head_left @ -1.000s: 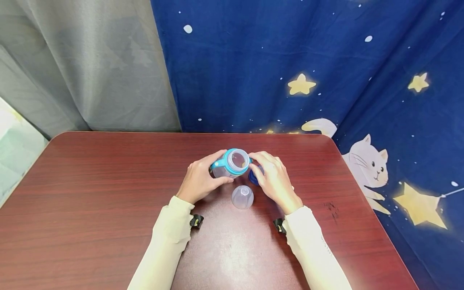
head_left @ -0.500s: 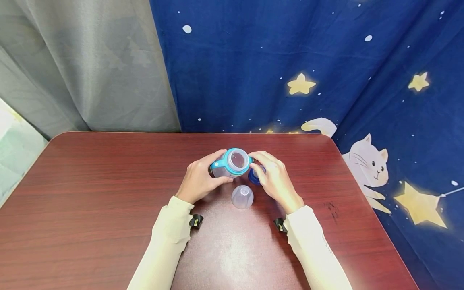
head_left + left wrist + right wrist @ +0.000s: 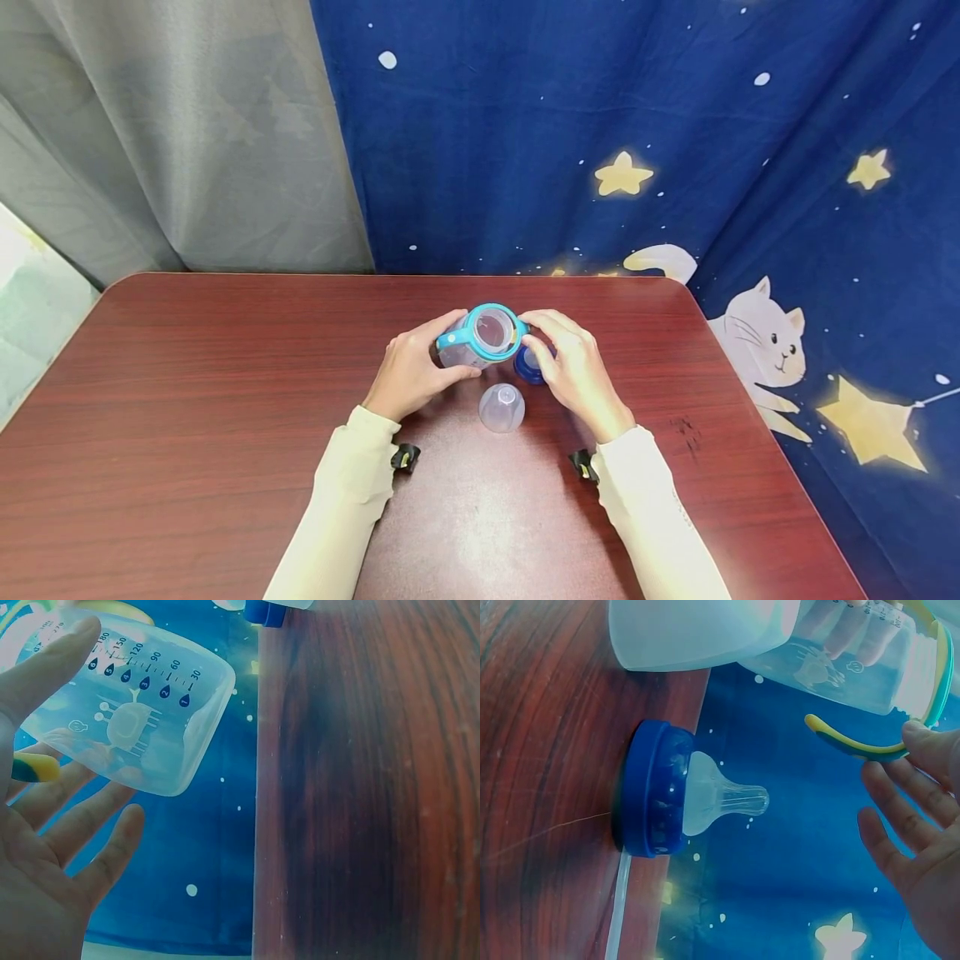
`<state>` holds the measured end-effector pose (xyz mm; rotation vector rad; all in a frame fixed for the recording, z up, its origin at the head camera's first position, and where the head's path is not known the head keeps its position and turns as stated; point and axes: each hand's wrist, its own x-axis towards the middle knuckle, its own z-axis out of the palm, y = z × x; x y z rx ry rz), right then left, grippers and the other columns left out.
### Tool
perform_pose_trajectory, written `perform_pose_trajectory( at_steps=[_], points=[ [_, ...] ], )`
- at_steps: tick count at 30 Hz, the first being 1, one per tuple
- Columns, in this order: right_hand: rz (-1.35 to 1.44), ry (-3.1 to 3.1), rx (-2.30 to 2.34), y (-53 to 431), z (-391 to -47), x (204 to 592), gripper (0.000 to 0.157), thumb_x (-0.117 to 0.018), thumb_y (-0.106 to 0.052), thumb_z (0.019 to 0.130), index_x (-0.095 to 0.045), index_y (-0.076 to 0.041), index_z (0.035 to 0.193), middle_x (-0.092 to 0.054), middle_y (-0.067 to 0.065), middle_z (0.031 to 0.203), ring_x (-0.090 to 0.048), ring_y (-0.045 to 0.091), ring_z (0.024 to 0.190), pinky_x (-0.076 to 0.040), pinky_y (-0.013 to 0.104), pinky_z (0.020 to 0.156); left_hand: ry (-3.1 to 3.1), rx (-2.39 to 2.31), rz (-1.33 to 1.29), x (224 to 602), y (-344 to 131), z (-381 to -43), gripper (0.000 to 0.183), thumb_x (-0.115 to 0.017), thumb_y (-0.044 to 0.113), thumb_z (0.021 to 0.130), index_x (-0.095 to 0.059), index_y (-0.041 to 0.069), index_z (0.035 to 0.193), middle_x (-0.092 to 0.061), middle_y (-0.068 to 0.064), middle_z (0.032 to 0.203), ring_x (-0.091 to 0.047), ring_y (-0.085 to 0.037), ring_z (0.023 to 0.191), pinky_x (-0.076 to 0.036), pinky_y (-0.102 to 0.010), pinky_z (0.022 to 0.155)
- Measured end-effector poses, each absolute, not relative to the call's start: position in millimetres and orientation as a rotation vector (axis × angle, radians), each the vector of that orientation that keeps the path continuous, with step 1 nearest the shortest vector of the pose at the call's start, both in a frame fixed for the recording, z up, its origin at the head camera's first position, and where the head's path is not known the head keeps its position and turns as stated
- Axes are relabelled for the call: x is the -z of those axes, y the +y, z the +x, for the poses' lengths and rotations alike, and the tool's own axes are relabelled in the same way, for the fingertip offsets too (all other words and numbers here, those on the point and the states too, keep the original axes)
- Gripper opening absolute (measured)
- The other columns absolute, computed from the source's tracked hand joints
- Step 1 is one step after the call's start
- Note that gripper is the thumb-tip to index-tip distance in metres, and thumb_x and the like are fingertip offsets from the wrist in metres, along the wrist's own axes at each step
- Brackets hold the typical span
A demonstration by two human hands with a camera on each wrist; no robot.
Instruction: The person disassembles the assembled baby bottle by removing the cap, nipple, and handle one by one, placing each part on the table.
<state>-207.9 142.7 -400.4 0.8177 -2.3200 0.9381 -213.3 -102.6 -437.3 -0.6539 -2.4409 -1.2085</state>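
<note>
My left hand (image 3: 415, 369) grips a clear baby bottle (image 3: 456, 357) by its body, tilted with its open mouth toward me. Measuring marks and a printed animal show on the bottle (image 3: 150, 712) in the left wrist view. A teal and yellow handle ring (image 3: 855, 748) sits around the threaded neck. My right hand (image 3: 576, 367) pinches this ring at its right side between thumb and fingers. Below the right hand, a blue collar with a clear teat (image 3: 660, 795) stands upright on the table. A translucent domed cap (image 3: 502, 408) stands nearer to me.
The reddish-brown table (image 3: 225, 433) spreads wide around the hands. A thin pale tube or straw (image 3: 619, 907) shows by the blue collar in the right wrist view. Behind the table's far edge hang a grey curtain (image 3: 187, 133) and a blue star-patterned curtain (image 3: 510, 133).
The handle ring has shifted slightly up and right at the bottle's neck, together with my right hand. My left hand and the bottle body stay nearly still.
</note>
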Motion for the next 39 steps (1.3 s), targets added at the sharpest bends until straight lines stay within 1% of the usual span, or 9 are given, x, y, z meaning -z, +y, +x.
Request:
perform_pose_trajectory(
  at_steps=[6,17,25,29,32,39],
  points=[
    [0.833,-2.309,-0.955,143,-206,397,0.026,-0.070,-0.002,0.091,-0.068,-0.002,0.117,-0.068,0.007,0.112,-0.064,0.019,0.107,-0.049,0.036,0.096,-2.446,1.223,-0.633,437,-103,-213,0.080,-0.092,0.035,0.069,-0.058,0.023,0.140,-0.067,0.000,0.126,-0.065,-0.015,0.107,-0.051,-0.042,0.088],
    [0.848,-2.274,-1.007,143,-200,388,0.026,-0.068,-0.001,0.092,-0.068,-0.003,0.117,-0.068,0.007,0.112,-0.064,0.020,0.106,-0.048,0.031,0.097,-2.471,1.243,-0.595,440,-105,-213,0.079,-0.091,0.037,0.070,-0.058,0.022,0.140,-0.067,-0.001,0.126,-0.066,-0.017,0.104,-0.052,-0.043,0.085],
    [0.836,-2.231,-1.006,144,-197,381,0.027,-0.070,0.001,0.090,-0.068,-0.002,0.117,-0.068,0.008,0.110,-0.064,0.022,0.103,-0.048,0.029,0.096,-2.489,1.243,-0.557,441,-108,-214,0.080,-0.091,0.041,0.070,-0.058,0.022,0.140,-0.067,-0.001,0.126,-0.065,-0.019,0.103,-0.050,-0.045,0.086],
    [0.809,-2.224,-1.014,145,-195,377,0.027,-0.070,0.002,0.090,-0.068,-0.001,0.116,-0.068,0.009,0.110,-0.065,0.023,0.101,-0.049,0.030,0.095,-2.483,1.235,-0.537,441,-110,-215,0.079,-0.091,0.040,0.069,-0.059,0.022,0.139,-0.069,-0.001,0.122,-0.066,-0.019,0.101,-0.048,-0.048,0.086],
    [0.789,-2.221,-1.016,146,-195,375,0.026,-0.070,0.002,0.089,-0.068,-0.001,0.116,-0.069,0.009,0.111,-0.065,0.022,0.102,-0.049,0.031,0.094,-2.476,1.230,-0.527,442,-112,-216,0.078,-0.091,0.039,0.069,-0.059,0.024,0.139,-0.069,0.000,0.120,-0.066,-0.018,0.100,-0.047,-0.049,0.086],
    [0.743,-2.204,-1.028,148,-195,373,0.024,-0.071,0.001,0.089,-0.068,0.000,0.114,-0.069,0.008,0.109,-0.065,0.021,0.097,-0.049,0.028,0.092,-2.452,1.255,-0.518,442,-116,-219,0.079,-0.091,0.039,0.069,-0.058,0.026,0.140,-0.070,0.002,0.117,-0.065,-0.017,0.101,-0.049,-0.046,0.085]
  ],
)
